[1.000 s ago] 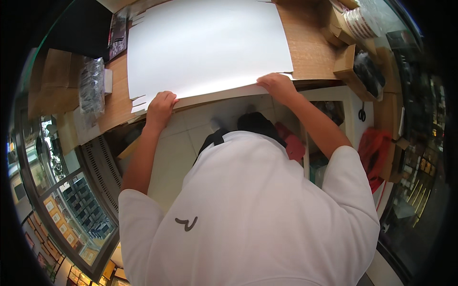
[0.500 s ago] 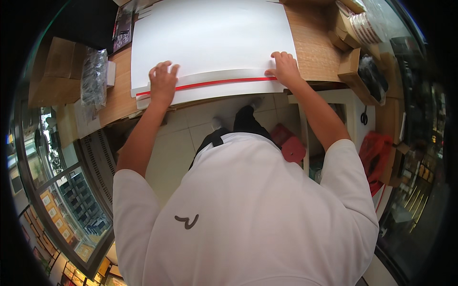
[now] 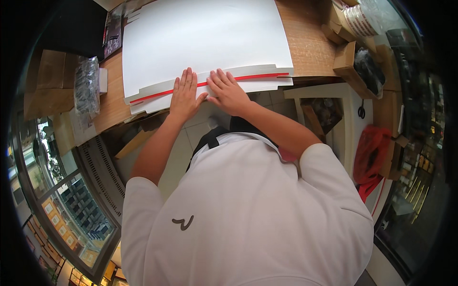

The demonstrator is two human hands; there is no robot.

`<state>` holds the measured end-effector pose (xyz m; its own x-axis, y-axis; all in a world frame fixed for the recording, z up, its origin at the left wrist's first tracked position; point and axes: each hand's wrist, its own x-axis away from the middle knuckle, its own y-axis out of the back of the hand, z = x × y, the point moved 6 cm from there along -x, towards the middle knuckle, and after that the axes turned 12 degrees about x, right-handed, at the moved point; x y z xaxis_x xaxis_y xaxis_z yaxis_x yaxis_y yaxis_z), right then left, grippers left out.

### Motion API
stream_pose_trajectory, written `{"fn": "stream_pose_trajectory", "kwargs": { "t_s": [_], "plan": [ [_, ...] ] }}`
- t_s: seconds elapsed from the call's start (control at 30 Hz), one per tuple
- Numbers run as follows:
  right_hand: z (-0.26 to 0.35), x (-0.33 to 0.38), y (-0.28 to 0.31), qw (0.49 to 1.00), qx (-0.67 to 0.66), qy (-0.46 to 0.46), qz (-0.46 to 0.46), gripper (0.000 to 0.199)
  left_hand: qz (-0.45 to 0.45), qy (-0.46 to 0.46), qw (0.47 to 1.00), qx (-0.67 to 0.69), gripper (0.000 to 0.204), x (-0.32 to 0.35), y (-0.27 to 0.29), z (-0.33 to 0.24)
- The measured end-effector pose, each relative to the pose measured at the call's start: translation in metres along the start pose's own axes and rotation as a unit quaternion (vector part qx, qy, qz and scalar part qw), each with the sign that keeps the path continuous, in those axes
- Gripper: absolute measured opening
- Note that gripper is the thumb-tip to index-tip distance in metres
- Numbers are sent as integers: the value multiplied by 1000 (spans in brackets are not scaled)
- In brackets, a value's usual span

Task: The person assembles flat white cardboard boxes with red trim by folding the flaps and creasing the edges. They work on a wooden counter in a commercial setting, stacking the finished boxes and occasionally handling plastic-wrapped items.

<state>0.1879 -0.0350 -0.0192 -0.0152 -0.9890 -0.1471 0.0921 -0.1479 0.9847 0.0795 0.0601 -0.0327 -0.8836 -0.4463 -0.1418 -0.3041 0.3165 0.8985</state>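
Observation:
A large white sheet (image 3: 205, 33), apparently thin card, spreads over the wooden table in front of me. Slits show at its far left edge. Along its near side runs a pale grey band (image 3: 260, 70) with stepped ends, crossed lengthwise by a thin red strip (image 3: 262, 76). My left hand (image 3: 186, 97) lies flat over the middle of this strip, fingers pointing away from me. Close beside it my right hand (image 3: 228, 94) rests flat too, fingers slightly spread, thumb near the left thumb. Both palms hide the middle of the strip.
On the table's left stand a brown carton (image 3: 57, 71) and a clear-wrapped bundle (image 3: 87, 86). To the right are an open carton (image 3: 350, 69) with dark contents and a tape roll (image 3: 361, 21). Scissors (image 3: 361, 109) hang below; a red bag (image 3: 371, 152) is nearby.
Both my hands have slid inward from the two ends of the red strip to its middle and now lie flat, nearly touching. The band's ends are uncovered.

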Motion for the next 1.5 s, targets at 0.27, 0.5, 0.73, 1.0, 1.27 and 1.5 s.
{"fn": "stream_pose_trajectory", "kwargs": {
  "t_s": [0.27, 0.5, 0.73, 1.0, 1.27, 1.5],
  "plan": [
    [-120, 73, 15, 995, 31, -98, 15, 45, 41, 96, 994, -19, 58, 68, 46, 90],
    [-101, 46, 34, 987, -5, -112, -114, 26, -73, -94, 993, 26, 29, 12, 44, 6],
    [-48, -5, 31, 994, -15, 3, -104, 22, -11, -207, 978, -24, 21, -31, 20, -13],
    [-39, -32, 10, 994, 33, 80, -66, 8, 7, -171, 984, -46, 10, -49, 15, -15],
    [-98, -5, 22, 998, -54, -9, -8, 8, -48, -61, 996, 39, 10, -5, 50, 55],
    [-163, -23, 34, 966, 43, -165, 193, 29, 74, 167, 982, -39, 19, -30, 78, 103]
  ]
}}
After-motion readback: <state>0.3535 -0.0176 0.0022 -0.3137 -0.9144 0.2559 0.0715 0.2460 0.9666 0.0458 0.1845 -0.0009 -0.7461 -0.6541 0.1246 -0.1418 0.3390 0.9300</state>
